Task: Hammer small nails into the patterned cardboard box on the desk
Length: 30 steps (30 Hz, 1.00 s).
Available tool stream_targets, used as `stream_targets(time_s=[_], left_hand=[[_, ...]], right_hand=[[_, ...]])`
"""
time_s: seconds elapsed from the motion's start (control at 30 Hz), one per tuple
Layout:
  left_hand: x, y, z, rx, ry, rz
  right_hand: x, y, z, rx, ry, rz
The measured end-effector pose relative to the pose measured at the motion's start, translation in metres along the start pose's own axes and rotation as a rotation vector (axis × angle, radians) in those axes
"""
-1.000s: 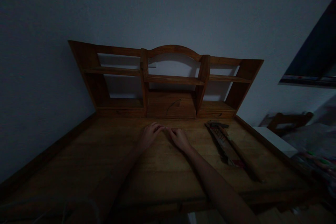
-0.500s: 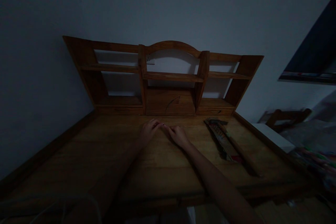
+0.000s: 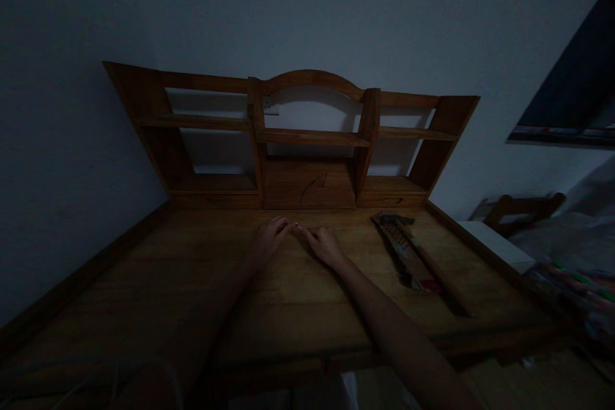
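My left hand (image 3: 270, 236) and my right hand (image 3: 325, 245) rest low over the wooden desktop (image 3: 293, 282), with their fingertips meeting in front of me. Both are closed in a pinch. A tiny pale spot shows where the fingertips meet, but it is too small and dark to tell what it is. To the right of my right hand lies a hammer (image 3: 439, 272) with a wooden handle, its dark head toward the back. Partly under it is a flat, worn packet (image 3: 401, 250) with a red patch at its near end.
A wooden shelf unit (image 3: 313, 136) with several compartments stands along the desk's back edge against the wall. Raised side rails (image 3: 81, 262) border the desktop. Beyond the right rail are a white surface (image 3: 497, 245) and a wooden chair back (image 3: 526, 210). The room is dim.
The view has shifted slightly, so everything sits a little further left and up. My hands stay together at the fingertips, nearly unmoved on the desk. The hammer and packet lie as before.
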State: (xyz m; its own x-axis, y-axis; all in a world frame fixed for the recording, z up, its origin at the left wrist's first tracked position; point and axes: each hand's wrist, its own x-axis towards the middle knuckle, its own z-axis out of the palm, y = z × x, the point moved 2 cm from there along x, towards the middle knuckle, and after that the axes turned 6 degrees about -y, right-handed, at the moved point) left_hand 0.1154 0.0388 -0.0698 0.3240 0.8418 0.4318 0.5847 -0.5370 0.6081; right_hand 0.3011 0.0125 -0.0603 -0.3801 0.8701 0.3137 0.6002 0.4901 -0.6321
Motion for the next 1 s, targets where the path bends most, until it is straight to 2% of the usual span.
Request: stream_targets(time_s=[0.17,0.37,0.57,1.0], left_hand=[[-0.001,-0.005,0.004,0.023,-0.073,0.029],[-0.004,-0.004,0.006,0.032,-0.192,0.068],[-0.006,0.005,0.001,0.053,-0.192,0.07],[-0.006,0.011,0.002,0.055,-0.171,0.028]], right_hand=[[0.0,-0.004,-0.001,0.045,0.018,-0.045],[-0.004,-0.01,-0.002,0.074,-0.054,-0.15],[-0.003,-0.006,0.0,0.033,-0.067,-0.155],[-0.003,-0.002,0.005,-0.041,-0.094,-0.105]])
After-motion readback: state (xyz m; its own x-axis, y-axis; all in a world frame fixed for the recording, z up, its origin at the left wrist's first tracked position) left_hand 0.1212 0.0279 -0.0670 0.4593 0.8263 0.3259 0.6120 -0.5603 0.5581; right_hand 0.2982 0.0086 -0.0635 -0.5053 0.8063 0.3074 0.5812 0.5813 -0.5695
